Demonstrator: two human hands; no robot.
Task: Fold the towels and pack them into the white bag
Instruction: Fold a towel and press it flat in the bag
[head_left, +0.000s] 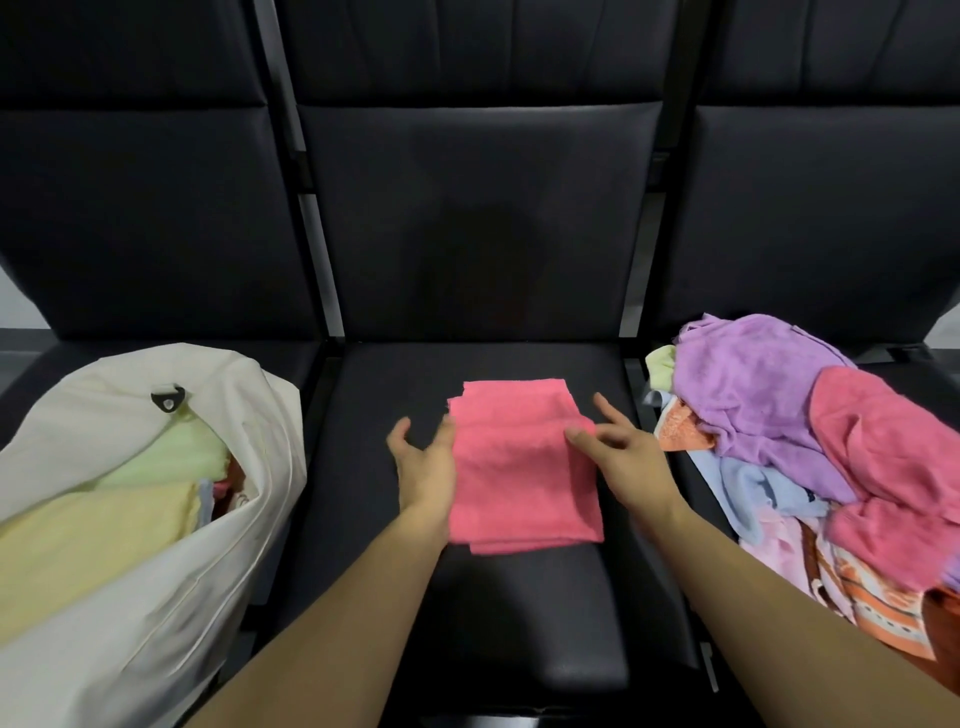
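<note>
Hands (524, 462) flank fuzzy, rectangular folded pink towel (519, 467)

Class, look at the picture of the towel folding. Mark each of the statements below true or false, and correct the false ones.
1. The folded pink towel lies on the middle seat. True.
2. The white bag stands to the person's right. False: it is on the left; the pile of unfolded towels is on the right.
3. The bag already holds towels. True: pale yellow and green ones show in its mouth.
4. The left hand holds a purple towel. False: its fingers are relaxed at the pink towel's left edge.
5. The right hand rests at the pink towel's right edge. True.
</note>
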